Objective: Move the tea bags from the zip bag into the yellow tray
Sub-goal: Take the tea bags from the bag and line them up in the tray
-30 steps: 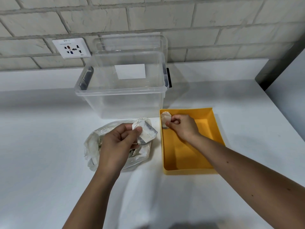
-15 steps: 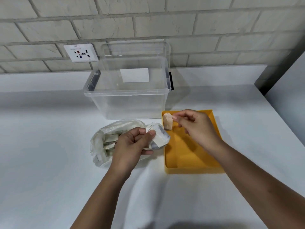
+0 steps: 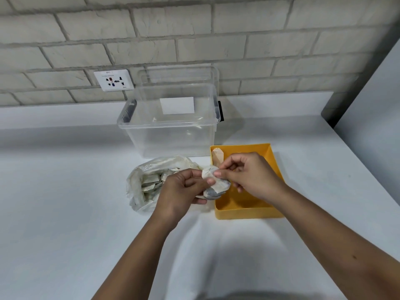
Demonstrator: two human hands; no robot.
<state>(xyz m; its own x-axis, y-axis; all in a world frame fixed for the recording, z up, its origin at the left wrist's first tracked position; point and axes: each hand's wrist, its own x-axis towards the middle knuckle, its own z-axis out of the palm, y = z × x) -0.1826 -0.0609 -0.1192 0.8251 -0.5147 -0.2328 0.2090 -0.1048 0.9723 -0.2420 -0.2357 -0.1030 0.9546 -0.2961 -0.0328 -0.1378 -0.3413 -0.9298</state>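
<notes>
The person stands at a white desk with both bare arms reaching in from its near edge. The left grip curls round a pale, crumpled tea bag, thumb pressed on its front. The right grip pinches the upper corner of that same tea bag between thumb and forefinger, its other fingers bent above the tray. So both grips are closed on the one bag, which hangs over the left wall of the yellow tray, just between the tray and the zip bag.

The zip bag lies crumpled and open on the desk to the left of the tray, partly under the left wrist, and more tea bags show inside it as a loose heap. The yellow tray sits near the middle of the desk, right of the zip bag. A second tea bag stands upright in the tray's far left corner, leaning against the wall there.

Behind both, toward the far edge of the desk, stands a clear plastic box with dark side latches. A white socket plate is fixed to the grey brick wall beyond it.
</notes>
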